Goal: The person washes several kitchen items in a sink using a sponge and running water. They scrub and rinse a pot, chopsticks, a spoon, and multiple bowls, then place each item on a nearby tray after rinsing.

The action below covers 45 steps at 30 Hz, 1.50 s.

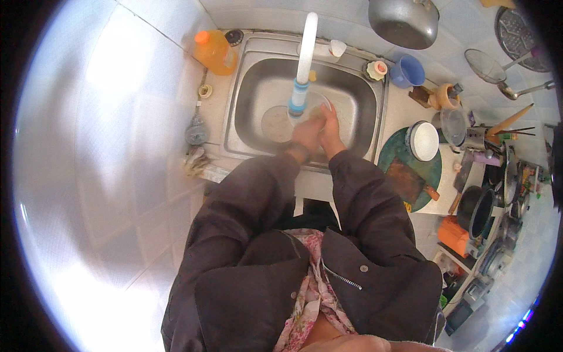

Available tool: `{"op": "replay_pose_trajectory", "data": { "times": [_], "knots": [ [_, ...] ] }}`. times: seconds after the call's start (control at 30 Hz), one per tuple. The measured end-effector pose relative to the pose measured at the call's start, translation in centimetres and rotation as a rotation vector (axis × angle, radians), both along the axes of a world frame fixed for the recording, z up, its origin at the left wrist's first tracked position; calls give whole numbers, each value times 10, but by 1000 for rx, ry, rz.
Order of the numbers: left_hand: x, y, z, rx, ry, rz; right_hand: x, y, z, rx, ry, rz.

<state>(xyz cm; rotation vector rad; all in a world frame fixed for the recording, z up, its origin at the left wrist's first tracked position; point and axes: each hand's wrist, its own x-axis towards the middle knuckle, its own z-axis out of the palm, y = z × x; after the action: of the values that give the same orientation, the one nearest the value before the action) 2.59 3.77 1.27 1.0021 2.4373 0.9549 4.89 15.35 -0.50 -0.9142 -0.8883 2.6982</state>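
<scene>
Both hands are together over the stainless steel sink (pixel 367 105), just below the end of the faucet (pixel 306 53) with its blue-and-white nozzle. My left hand (pixel 307 132) and my right hand (pixel 330 125) hold a pale, see-through bowl (pixel 313 100). The bowl is tilted and partly hidden by the nozzle and my fingers, and its edge shows at my right fingertips. A flat, pale round thing (pixel 276 124) lies on the sink bottom, left of my hands; I cannot tell what it is.
An orange bottle (pixel 214 53) stands left of the sink. On the right counter are a blue plastic cup (pixel 407 71), a round green board (pixel 393 147), a white bowl (pixel 424 141) and a cleaver (pixel 407 179). A metal pot (pixel 403 24) hangs on the wall behind.
</scene>
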Motion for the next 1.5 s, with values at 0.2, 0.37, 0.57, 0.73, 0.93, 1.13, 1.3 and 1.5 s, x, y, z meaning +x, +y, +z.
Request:
{"op": "replay_pose_trajectory", "data": {
  "times": [0.2,0.37,0.57,0.73,0.93,1.13,1.3,1.5],
  "knots": [
    [-14,-13,7,39,448,-329,5,20,-2,64,-3,136],
    [-11,3,6,-105,-1,-236,11,18,-15,-370,34,79],
    [-12,1,10,19,290,-277,15,37,-24,-111,-32,119],
    [-5,9,1,-75,91,-287,21,43,-16,-250,105,212],
    [3,23,6,75,182,-155,23,46,-13,-101,63,129],
    [1,19,14,111,326,-368,27,49,-12,-233,6,259],
    [14,27,-5,81,34,-116,35,43,0,25,74,97],
    [23,25,-17,-22,-386,-185,39,56,-7,-63,-30,262]
  ]
}}
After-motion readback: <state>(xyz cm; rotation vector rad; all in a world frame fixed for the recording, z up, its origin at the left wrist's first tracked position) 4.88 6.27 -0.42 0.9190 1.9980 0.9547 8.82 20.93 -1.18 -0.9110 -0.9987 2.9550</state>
